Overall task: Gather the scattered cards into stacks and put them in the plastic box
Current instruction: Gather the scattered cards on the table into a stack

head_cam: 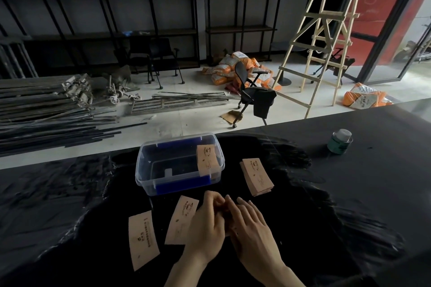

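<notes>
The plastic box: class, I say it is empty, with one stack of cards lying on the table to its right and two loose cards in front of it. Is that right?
Not quite. The head view shows the plastic box already holds cards against its right side. The stack to its right and the two loose cards are as you say.

Clear plastic box (149,178) w/ blue clips, open; one tan card (207,159) leans inside at its right wall. Card stack (256,176) just right of box. Two loose cards (142,241) (180,219) flat in front of box.
</notes>
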A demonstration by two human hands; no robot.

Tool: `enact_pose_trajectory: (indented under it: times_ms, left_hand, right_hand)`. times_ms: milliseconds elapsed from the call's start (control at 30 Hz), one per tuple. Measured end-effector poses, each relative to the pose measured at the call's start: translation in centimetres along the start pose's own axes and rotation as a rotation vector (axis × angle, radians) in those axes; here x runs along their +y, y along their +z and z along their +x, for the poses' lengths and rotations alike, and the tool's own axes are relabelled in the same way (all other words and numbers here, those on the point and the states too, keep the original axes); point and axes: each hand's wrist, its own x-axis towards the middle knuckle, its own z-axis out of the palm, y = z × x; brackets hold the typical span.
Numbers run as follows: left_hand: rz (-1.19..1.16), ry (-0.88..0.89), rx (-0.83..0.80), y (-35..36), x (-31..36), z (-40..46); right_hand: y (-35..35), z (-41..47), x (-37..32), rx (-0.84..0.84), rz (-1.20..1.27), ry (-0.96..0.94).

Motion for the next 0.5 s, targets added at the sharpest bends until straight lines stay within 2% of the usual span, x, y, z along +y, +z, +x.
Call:
enact_pose_trajectory:
  times_ms: [100, 133, 200, 267, 333, 433, 500]
  left_hand:
    - [0.151, -0.070, 0.297, -1.8, -0.9, -0.2]
    - [0.288, -0.150, 0.322, -2.7, -1.4, -0.3]
    - [0.654, -0.350, 0.195, -4.1, -2.2, -0.5]
    - [0.803, -0.407, 0.059, -4.5, -2.6, -0.7]
    - [0.713, -0.384, 0.075, -4.5, -2.4, -0.6]
    - [0.413, -0.252, 0.168, -4.7, -2.8, 0.3]
    - [0.252, -0.150, 0.126, -4.7, -2.6, 1.1]
  right_hand:
    - [0.1, 0.1, 0.3, -0.049, -0.136, -0.027]
    - [0.3, 0.1, 0.3, -0.054, -0.166, -0.033]
    - [0.8, 0.1, 0.4, -0.038, -0.197, -0.053]
    - [0.8, 0.5, 0.3, -0.005, -0.191, -0.057]
    - [0.6, 0.7, 0.2, 0.003, -0.181, -0.061]
    - [0.4, 0.6, 0.3, -0.061, -0.154, -0.084]
    - [0.4, 0.6, 0.3, -0.049, -0.136, -0.090]
